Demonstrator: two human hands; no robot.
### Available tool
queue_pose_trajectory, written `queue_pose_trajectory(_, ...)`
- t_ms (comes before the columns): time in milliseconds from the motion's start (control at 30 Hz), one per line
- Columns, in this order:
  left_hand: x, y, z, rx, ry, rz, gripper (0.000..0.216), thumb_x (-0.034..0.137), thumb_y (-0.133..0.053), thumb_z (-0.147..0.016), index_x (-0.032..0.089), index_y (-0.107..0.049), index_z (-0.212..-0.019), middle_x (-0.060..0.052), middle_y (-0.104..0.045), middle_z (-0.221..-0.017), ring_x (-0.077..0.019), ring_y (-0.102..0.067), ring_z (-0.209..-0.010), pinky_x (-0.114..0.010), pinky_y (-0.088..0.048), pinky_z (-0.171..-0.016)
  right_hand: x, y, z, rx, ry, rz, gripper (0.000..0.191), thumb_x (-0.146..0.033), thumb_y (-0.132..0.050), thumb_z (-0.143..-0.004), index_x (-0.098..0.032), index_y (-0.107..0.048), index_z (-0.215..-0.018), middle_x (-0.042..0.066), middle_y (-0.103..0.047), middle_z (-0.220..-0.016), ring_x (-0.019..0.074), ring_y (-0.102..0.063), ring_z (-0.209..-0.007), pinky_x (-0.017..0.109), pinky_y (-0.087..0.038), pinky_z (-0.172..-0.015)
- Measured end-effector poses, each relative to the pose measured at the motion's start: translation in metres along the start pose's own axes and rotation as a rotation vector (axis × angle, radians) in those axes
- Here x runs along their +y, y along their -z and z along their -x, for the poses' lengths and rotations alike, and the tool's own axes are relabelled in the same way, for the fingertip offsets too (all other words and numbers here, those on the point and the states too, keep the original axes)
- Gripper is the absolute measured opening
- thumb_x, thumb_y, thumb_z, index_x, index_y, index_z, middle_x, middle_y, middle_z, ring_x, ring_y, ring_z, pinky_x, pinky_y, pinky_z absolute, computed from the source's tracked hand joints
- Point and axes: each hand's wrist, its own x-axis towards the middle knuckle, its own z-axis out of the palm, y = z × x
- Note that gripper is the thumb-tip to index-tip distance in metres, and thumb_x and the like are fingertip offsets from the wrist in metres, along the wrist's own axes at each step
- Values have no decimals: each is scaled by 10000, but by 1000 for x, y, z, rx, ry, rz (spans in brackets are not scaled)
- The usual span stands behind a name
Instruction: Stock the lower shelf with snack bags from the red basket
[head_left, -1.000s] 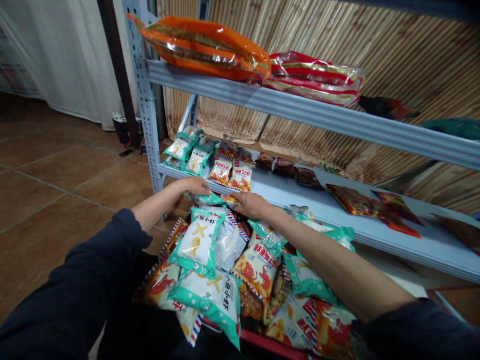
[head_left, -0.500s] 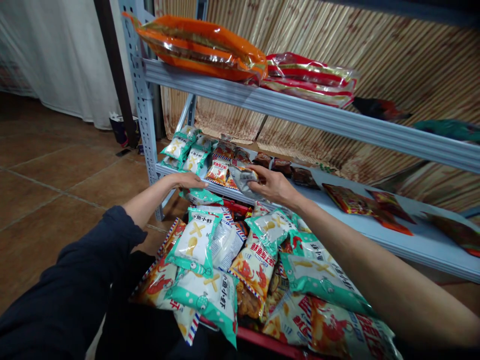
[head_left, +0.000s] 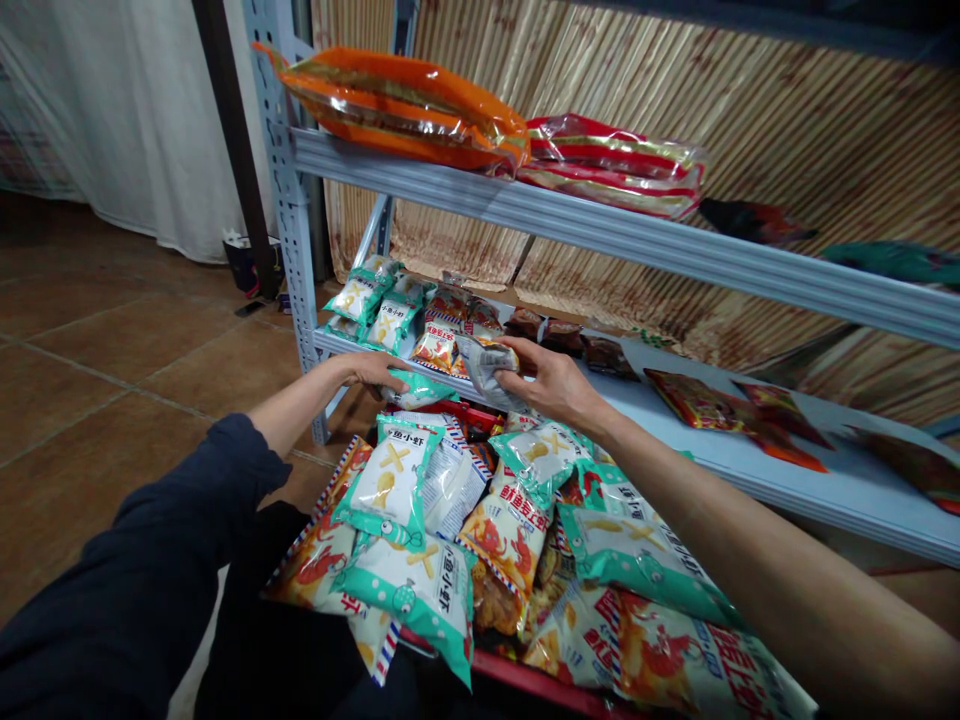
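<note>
Light-blue metal shelving, with a tiled floor (head_left: 150, 350) at left and a pale cloth curtain (head_left: 127, 120) behind it. Upper shelf (head_left: 600, 225), left end: one orange bag (head_left: 405, 105), one red-and-gold bag (head_left: 622, 150) beside it. Lower shelf (head_left: 720, 455), from the left corner: teal-and-white packets (head_left: 391, 325), red-and-white packets (head_left: 436, 340), dark packets (head_left: 561, 336); flat red-and-yellow packets (head_left: 697, 400) farther right. Before its front edge: one red container (head_left: 525, 680), heaped with snack bags (head_left: 394, 475), teal-and-white and red-and-white, some overhanging the near rim. Right hand (head_left: 544, 380): thumb and fingers pinching a silvery packet (head_left: 484, 365) above the lower shelf's front edge, before the red-and-white packets. Left hand (head_left: 371, 370): against the left end of a teal-edged packet (head_left: 427, 388) at the container's far side; whether the fingers pinch it cannot be told.
</note>
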Motion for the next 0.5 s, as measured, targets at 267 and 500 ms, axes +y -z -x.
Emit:
queue_pose_trajectory(267, 12, -21, -17, 28, -267, -321, 687, 452, -579, -667, 194, -418, -1283, -70, -424, -1328, -220, -443, -1128, -279, -326, -914, -4, 2, -3, 18, -3, 3, 434, -197, -514, -716, -176, -538, -1150, 34, -643, -1018, 177, -602, -856, 314, -466, -785)
queue_pose_trajectory(500, 6, -23, -34, 49, -203, -256, 657, 463, -683, -529, 218, -566, -1127, -78, -557, -1192, -234, -524, -1005, -260, -357, -832, -6, 5, -4, -3, -4, 27, 444, -198, -510, -717, -197, -534, -1160, 32, -637, -1035, 192, -596, -904, 338, -449, -831)
